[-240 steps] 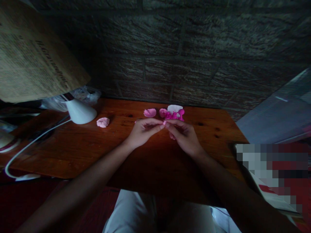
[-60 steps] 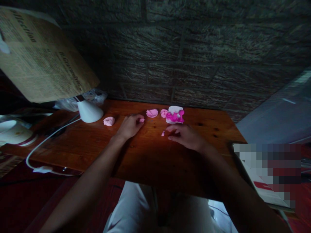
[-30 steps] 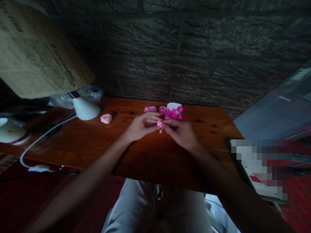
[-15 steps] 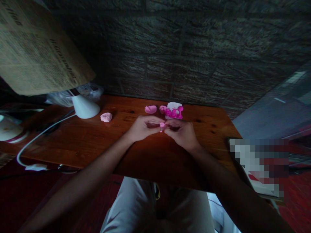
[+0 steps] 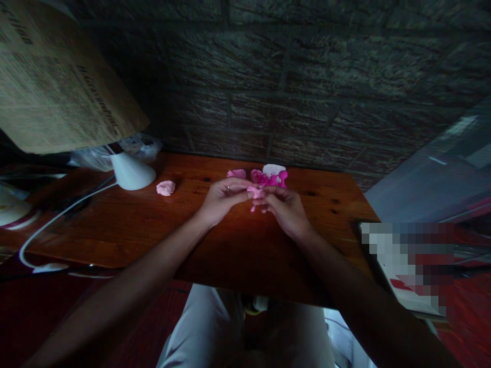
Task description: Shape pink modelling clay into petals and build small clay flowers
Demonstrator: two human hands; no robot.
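Over the middle of the wooden table, my left hand (image 5: 222, 199) pinches one side of a small piece of pink modelling clay (image 5: 254, 192). From the other side my right hand (image 5: 286, 207) grips the same piece between thumb and fingers. A tiny pink bit (image 5: 252, 208) shows just below the fingertips. Beyond the hands lie a flattened pink clay piece (image 5: 236, 173), a rounded pink lump (image 5: 256, 175) and bright magenta pieces (image 5: 283, 177) beside a white piece (image 5: 273, 169). Part of this group is hidden behind my fingers. A pale pink clay lump (image 5: 165, 188) sits apart on the left.
A lamp with a white base (image 5: 134, 171) and a newsprint-patterned shade (image 5: 65, 87) stands at the left, its white cable (image 5: 49, 225) curving down over the edge. Behind it is a clear plastic bag (image 5: 141, 146). A dark brick wall (image 5: 253, 76) borders the table (image 5: 326, 225).
My fingers have shifted on the pink clay, which now looks wider between them. The right fingers are more spread, and the view has tilted slightly.
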